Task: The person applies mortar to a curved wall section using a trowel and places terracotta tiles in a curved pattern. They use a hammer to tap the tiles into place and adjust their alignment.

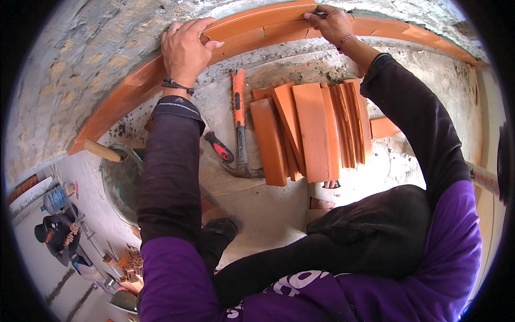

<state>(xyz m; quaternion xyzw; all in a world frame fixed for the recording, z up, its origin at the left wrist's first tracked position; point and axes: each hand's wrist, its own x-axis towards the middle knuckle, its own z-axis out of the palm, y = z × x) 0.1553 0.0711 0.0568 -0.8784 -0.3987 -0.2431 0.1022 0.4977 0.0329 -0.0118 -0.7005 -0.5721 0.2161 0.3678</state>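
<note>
An upper orange clay tile (263, 17) stands on edge in the curved tile row at the foot of the rough wall. My left hand (186, 49) grips its left end, thumb on the front face and fingers over the top. At its right end my right hand (331, 26) is closed, fingertips pinched at the tile's edge; a small dark spot shows between them, too small to name. A thin pale line runs along the top edge. Below my hands lie a stack of loose clay tiles (314, 134), a hammer (239, 118) with an orange handle, and a red-and-black tool handle (219, 146).
A dark bucket (119, 177) with a wooden handle (102, 150) stands left of my left arm. My bent legs (370, 231) are close below the stack. Another person (56, 233) is at the far lower left, near a blue water bottle (53, 200) and heaped brick pieces (130, 265).
</note>
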